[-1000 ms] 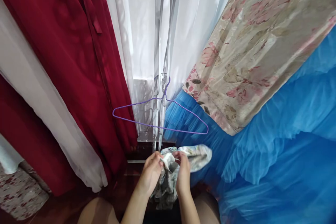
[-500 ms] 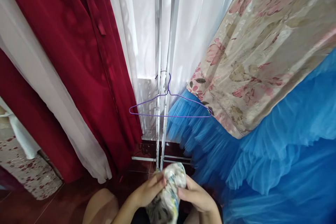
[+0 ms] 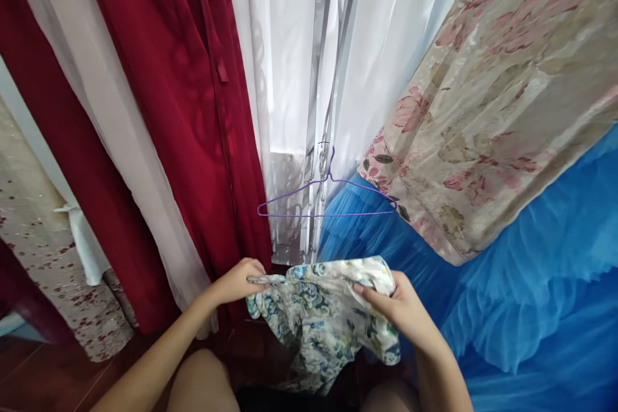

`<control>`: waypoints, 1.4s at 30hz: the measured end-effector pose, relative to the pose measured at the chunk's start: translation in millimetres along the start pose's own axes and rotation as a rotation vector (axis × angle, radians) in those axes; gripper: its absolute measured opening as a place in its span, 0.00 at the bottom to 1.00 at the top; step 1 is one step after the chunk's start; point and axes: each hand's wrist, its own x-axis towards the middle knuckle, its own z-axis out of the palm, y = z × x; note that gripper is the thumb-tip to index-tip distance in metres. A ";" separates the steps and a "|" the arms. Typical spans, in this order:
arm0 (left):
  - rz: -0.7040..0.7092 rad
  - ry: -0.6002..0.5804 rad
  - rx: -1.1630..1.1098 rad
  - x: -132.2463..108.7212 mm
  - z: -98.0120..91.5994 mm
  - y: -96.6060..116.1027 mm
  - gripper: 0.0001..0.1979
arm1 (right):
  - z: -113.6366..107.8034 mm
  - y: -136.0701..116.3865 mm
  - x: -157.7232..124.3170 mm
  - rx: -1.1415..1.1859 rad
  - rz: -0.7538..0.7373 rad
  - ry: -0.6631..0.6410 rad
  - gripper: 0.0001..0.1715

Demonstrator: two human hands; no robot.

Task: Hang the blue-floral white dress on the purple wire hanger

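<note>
A white garment with a blue, green and yellow floral print [image 3: 323, 322] hangs spread between my hands, above my knees. My left hand [image 3: 241, 283] pinches a thin strip, like a strap or tie, at its upper left corner. At the right end, my right hand [image 3: 398, 302] grips the cloth with the thumb on top. The lower part of the garment droops in folds; its exact kind is not clear. Just beyond the garment, a purple wire hanger [image 3: 328, 212] hangs bare on the metal rack post, touched by neither hand.
Dark red drapes [image 3: 178, 109] and pale cloth hang on the left. A beige floral dress [image 3: 463, 141] and blue tulle [image 3: 512, 296] fill the right. White fabric [image 3: 290, 58] hangs behind the metal post [image 3: 321, 77]. Dark red tiles [image 3: 53, 367] cover the floor.
The garment was bunched between both hands close to my body. Now my hands are far apart and the cloth is spread out and raised. The view has shifted slightly left.
</note>
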 end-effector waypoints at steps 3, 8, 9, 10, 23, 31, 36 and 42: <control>0.153 -0.112 0.222 22.3 -28.3 28.7 0.15 | -5.0 -9.4 47.9 -0.251 -0.177 0.081 0.11; 0.187 0.071 0.199 53.6 -55.2 70.9 0.13 | -17.1 12.6 125.8 -0.547 -0.251 0.194 0.30; 0.216 0.097 0.227 57.0 -56.3 76.8 0.13 | -17.3 19.4 134.6 -0.583 -0.238 0.186 0.30; 0.261 0.113 0.288 59.2 -56.2 82.1 0.13 | -16.4 25.6 140.2 -0.610 -0.224 0.173 0.28; 0.365 0.312 0.698 60.6 -24.3 126.8 0.11 | -8.2 35.2 94.6 -0.646 -0.229 0.176 0.17; 0.266 0.366 0.412 57.0 -16.6 98.1 0.05 | 0.4 38.7 82.8 -0.475 -0.246 0.129 0.12; 0.252 0.382 0.255 62.8 -12.3 101.2 0.04 | 2.9 38.1 81.8 -0.404 -0.256 0.097 0.12; 0.413 0.356 0.232 65.9 11.2 153.4 0.16 | 10.1 34.3 83.9 -0.376 -0.229 0.054 0.10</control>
